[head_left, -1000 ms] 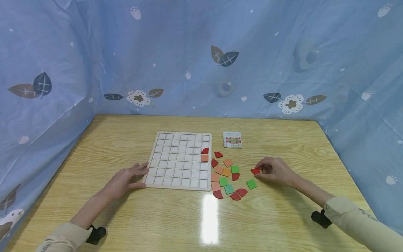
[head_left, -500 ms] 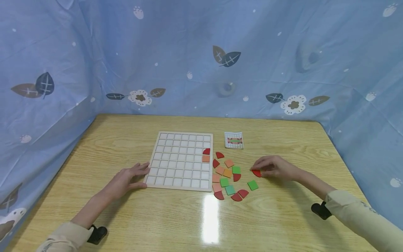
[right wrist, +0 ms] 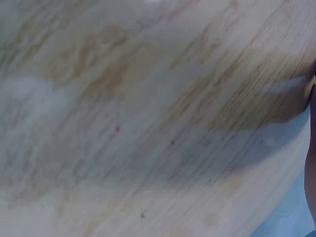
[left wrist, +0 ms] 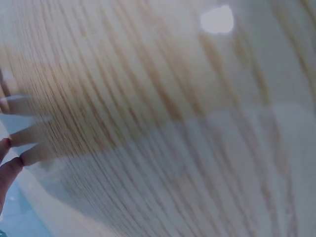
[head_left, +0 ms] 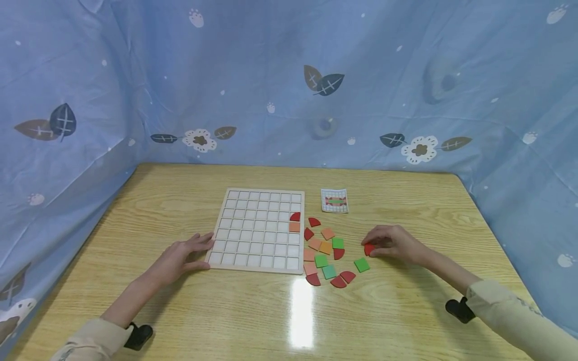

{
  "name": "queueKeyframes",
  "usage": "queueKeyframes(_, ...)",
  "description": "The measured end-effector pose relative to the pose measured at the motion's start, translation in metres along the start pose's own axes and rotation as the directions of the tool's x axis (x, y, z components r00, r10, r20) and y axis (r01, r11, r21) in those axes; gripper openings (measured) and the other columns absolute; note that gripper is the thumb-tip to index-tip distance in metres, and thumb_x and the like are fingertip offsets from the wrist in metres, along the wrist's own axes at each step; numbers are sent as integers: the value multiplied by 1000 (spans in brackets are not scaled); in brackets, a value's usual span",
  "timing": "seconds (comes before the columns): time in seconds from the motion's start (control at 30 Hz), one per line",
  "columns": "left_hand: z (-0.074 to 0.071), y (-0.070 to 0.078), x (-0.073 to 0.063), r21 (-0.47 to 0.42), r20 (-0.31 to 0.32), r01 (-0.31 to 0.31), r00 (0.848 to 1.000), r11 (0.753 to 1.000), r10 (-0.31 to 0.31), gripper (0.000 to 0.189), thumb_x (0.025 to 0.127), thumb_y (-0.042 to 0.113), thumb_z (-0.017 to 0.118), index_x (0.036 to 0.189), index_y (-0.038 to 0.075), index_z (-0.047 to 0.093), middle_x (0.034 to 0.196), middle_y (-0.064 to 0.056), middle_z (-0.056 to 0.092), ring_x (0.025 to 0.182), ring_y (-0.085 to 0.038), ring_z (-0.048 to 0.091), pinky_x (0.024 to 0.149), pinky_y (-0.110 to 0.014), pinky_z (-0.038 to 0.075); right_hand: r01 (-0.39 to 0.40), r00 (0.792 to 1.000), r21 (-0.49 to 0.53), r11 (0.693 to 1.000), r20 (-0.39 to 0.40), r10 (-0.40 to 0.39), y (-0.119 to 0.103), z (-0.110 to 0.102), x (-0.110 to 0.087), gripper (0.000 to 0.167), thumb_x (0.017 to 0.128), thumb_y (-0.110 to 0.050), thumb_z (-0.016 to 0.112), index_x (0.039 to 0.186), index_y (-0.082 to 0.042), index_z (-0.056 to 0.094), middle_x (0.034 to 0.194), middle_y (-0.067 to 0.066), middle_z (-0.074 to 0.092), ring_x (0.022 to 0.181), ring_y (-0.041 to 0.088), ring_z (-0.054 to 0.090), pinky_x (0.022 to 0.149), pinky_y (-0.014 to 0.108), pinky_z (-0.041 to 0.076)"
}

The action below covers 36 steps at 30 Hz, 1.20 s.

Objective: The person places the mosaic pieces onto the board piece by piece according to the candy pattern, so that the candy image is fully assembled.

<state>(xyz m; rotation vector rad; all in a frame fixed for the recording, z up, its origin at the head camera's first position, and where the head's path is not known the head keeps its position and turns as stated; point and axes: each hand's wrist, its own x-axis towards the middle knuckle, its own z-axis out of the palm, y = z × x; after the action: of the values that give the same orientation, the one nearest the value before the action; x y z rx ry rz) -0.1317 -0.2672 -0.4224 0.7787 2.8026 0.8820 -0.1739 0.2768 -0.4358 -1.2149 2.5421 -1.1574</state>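
In the head view, my left hand [head_left: 182, 254] rests at the lower left edge of a white gridded board [head_left: 246, 235], fingers and thumb touching its frame. The board holds a red quarter-circle tile [head_left: 295, 216] and an orange square tile [head_left: 294, 227] in its right column. Right of the loose tiles, my right hand [head_left: 394, 244] pinches another red quarter-circle tile [head_left: 369, 249] at the table surface, its fingers partly covering it. Just below lies a green square tile [head_left: 362, 264]. Each wrist view shows mostly tabletop, with a bit of the hand at one edge.
Between board and right hand lie several loose tiles, among them an orange square [head_left: 325, 247], a teal square [head_left: 329, 272] and a red quarter-circle [head_left: 347, 277]. A printed pattern card [head_left: 334, 206] lies behind them. Blue patterned cloth [head_left: 271, 75] encloses the wooden table [head_left: 180, 321].
The red quarter-circle tile has turned between my right hand's fingers, and that hand has shifted only slightly. My left hand stays at the board's edge; the other tiles keep their places.
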Motion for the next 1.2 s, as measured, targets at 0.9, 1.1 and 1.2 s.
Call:
queueKeyframes(0.9, 1, -5, -1, 5, -15, -11, 1000, 1000, 11, 62, 81, 24, 75, 133, -4, 54, 143, -20, 44, 132, -51, 31, 100, -65, 32, -25, 987, 253, 967, -147, 64, -33, 43, 41, 24, 79, 7, 73, 103, 8, 69, 101, 20, 68, 96, 17, 66, 77, 27, 56)
queueKeyframes(1.1, 1, -4, -1, 3, -12, -10, 1000, 1000, 10, 62, 81, 23, 75, 133, -4, 53, 143, -20, 44, 132, -50, 32, 100, -64, 32, -99, 981, 329, 939, -127, 148, -40, 53, 56, 25, 80, 2, 74, 105, 6, 70, 103, 17, 69, 95, 17, 66, 77, 26, 56)
queueKeyframes(1.2, 2, -2, -1, 14, -14, -2, 1000, 1000, 2, 62, 80, 22, 75, 133, -4, 54, 142, -20, 45, 131, -49, 33, 100, -64, 33, -124, 976, 343, 931, -129, 178, -43, 58, 65, 25, 80, 0, 75, 104, 4, 71, 101, 14, 70, 92, 15, 67, 75, 26, 57)
